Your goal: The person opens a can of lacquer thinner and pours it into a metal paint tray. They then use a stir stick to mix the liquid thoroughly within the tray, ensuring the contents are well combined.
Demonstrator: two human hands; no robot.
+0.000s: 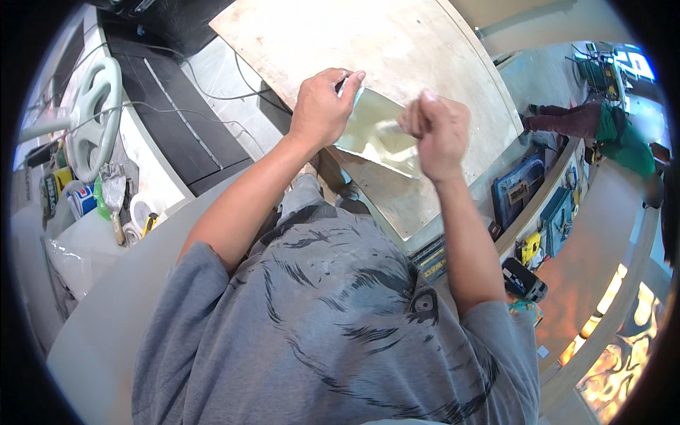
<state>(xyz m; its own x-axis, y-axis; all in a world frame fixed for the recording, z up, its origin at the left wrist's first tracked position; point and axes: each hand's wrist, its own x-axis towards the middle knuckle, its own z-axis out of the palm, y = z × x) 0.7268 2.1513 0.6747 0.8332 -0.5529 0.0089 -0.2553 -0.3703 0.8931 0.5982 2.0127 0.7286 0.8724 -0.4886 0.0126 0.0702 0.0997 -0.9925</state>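
My left hand (319,110) pinches the upper left edge of a glossy, pale greenish sheet (374,126) between thumb and fingers. The sheet looks thin, with a light, uneven lower edge and a bright reflection on it; its material is unclear. It is held tilted above the near part of a worn wooden tabletop (340,42). Closed and slightly blurred, my right hand (443,134) is at the right side of the sheet, its thumb up. Whatever its curled fingers hold is hidden.
On the left is a pale handwheel (94,117), with a cluttered tray of tools and rolls below it. A dark cable (212,98) runs toward the tabletop. At right, a shelf holds a blue case (520,185) and tools. A person in green (623,138) stands farther right.
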